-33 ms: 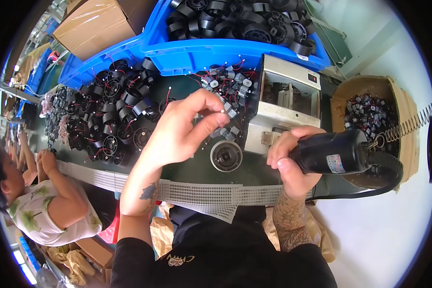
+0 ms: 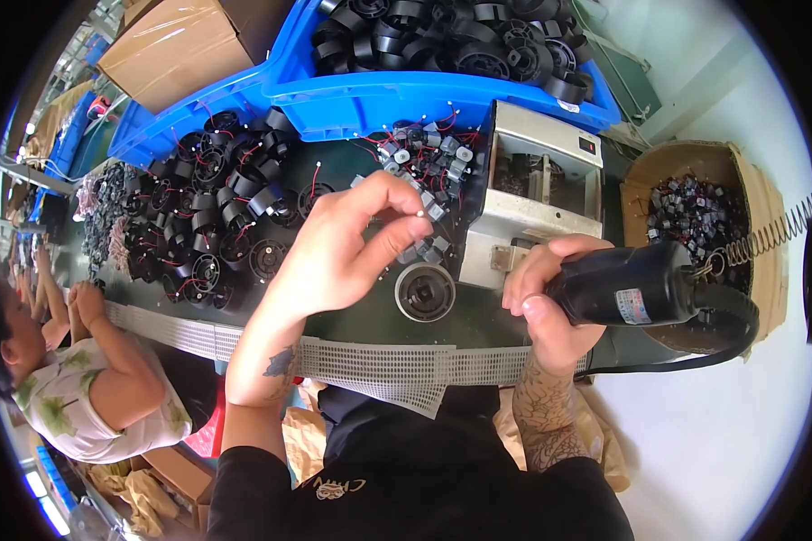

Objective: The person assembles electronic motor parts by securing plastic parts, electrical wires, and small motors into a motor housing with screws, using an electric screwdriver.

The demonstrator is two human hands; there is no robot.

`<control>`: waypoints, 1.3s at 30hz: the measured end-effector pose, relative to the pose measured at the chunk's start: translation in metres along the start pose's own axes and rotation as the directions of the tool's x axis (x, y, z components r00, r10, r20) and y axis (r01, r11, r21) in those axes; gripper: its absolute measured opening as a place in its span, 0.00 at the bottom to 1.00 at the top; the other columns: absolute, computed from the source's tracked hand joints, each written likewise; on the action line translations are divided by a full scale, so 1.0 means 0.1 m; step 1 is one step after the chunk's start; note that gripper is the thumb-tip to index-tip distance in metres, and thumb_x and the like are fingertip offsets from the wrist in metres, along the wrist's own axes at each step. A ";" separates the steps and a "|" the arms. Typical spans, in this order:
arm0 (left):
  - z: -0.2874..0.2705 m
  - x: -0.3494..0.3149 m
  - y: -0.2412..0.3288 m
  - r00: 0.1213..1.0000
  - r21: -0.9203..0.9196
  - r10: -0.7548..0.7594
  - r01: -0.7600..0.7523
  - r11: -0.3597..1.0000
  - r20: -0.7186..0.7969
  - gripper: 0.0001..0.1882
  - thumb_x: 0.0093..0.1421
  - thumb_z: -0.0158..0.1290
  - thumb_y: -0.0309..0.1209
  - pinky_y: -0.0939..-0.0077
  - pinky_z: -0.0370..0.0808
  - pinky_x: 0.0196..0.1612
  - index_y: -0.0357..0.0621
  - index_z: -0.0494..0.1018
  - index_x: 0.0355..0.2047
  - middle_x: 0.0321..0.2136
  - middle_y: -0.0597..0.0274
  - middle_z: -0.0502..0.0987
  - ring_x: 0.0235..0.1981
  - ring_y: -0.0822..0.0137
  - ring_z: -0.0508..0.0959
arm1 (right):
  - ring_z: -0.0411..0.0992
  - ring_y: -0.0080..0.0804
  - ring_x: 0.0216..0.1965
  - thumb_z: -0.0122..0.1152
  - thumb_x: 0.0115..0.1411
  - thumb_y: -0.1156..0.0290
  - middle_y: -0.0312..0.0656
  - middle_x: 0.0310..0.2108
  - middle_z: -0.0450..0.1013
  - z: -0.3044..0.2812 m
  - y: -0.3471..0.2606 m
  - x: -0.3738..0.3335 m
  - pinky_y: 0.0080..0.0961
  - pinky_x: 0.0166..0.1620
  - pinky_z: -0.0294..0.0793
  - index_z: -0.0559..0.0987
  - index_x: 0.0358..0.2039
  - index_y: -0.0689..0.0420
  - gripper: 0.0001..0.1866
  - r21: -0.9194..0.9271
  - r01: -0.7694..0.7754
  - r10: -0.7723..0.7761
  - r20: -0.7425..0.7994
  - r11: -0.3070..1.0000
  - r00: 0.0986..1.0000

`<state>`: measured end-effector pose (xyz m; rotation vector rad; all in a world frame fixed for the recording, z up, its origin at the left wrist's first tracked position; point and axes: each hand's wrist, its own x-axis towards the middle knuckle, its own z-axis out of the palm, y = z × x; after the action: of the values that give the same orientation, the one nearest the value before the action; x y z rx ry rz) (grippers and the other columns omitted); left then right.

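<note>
Pinched between the thumb and index finger of my left hand [image 2: 345, 242] is a tiny pale piece [image 2: 421, 215], too small to name. My right hand [image 2: 553, 298] is wrapped round a black electric screwdriver [image 2: 632, 284], whose tip end is hidden by my fingers. Between my hands a round black housing with a grey rim [image 2: 426, 292] lies on the dark green bench [image 2: 352, 326]. Just beyond my left fingers is a pile of small grey motors with red wires [image 2: 433, 153]. A metal screw feeder box [image 2: 537, 216] stands beyond my right hand.
Many black round housings with red wires [image 2: 212, 207] cover the left of the bench. Blue bins [image 2: 442, 104] with black parts stand behind. A cardboard box of motors [image 2: 767, 194] is at right. White mesh strip [image 2: 370, 359] edges the bench. A person [image 2: 99, 388] sits at left.
</note>
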<state>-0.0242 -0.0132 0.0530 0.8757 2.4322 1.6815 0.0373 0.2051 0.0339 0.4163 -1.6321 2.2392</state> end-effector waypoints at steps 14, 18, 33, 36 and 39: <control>0.23 -0.19 0.04 0.995 0.144 0.090 -0.085 0.986 -0.031 0.08 0.56 0.59 0.24 0.71 0.71 0.24 0.39 0.69 0.31 0.21 0.59 0.74 0.20 0.62 0.76 | 0.68 0.28 0.21 0.61 0.44 0.88 0.41 0.20 0.68 0.00 -0.09 0.02 0.24 0.26 0.71 0.65 0.48 0.65 0.29 0.120 0.079 -0.073 -0.052 0.990 0.996; 0.22 -0.21 0.00 0.994 0.178 0.025 -0.006 0.984 -0.105 0.09 0.55 0.60 0.23 0.72 0.70 0.21 0.39 0.68 0.30 0.19 0.59 0.74 0.18 0.64 0.76 | 0.67 0.29 0.20 0.61 0.44 0.86 0.41 0.19 0.67 -0.05 -0.10 0.05 0.25 0.24 0.72 0.65 0.48 0.66 0.28 0.098 0.139 -0.134 -0.055 0.985 0.989; 0.25 -0.25 0.00 0.991 -0.012 -0.004 0.002 1.000 -0.137 0.09 0.54 0.60 0.20 0.77 0.78 0.29 0.36 0.71 0.32 0.27 0.58 0.78 0.29 0.67 0.83 | 0.65 0.28 0.18 0.61 0.46 0.82 0.41 0.19 0.67 -0.08 -0.21 0.13 0.27 0.23 0.71 0.65 0.45 0.67 0.24 -0.014 0.274 -0.274 -0.133 0.962 0.953; 0.23 -0.26 0.00 0.989 -0.046 -0.030 0.024 0.999 -0.144 0.09 0.54 0.60 0.20 0.77 0.79 0.30 0.35 0.71 0.32 0.28 0.58 0.79 0.30 0.67 0.83 | 0.65 0.28 0.18 0.61 0.46 0.82 0.41 0.19 0.67 -0.05 -0.20 0.14 0.27 0.24 0.72 0.65 0.45 0.67 0.24 -0.021 0.283 -0.283 -0.149 0.959 0.948; 0.23 -0.25 -0.01 0.988 -0.041 -0.060 0.054 0.998 -0.144 0.08 0.54 0.60 0.19 0.77 0.79 0.30 0.36 0.71 0.32 0.28 0.58 0.79 0.30 0.67 0.83 | 0.66 0.28 0.18 0.62 0.46 0.82 0.42 0.19 0.67 -0.05 -0.19 0.16 0.27 0.24 0.72 0.66 0.45 0.67 0.24 -0.030 0.283 -0.284 -0.141 0.959 0.948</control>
<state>0.0048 -0.0055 0.0365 0.6955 2.4811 1.8235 0.0313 0.2169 0.0556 0.4448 -1.4108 1.9980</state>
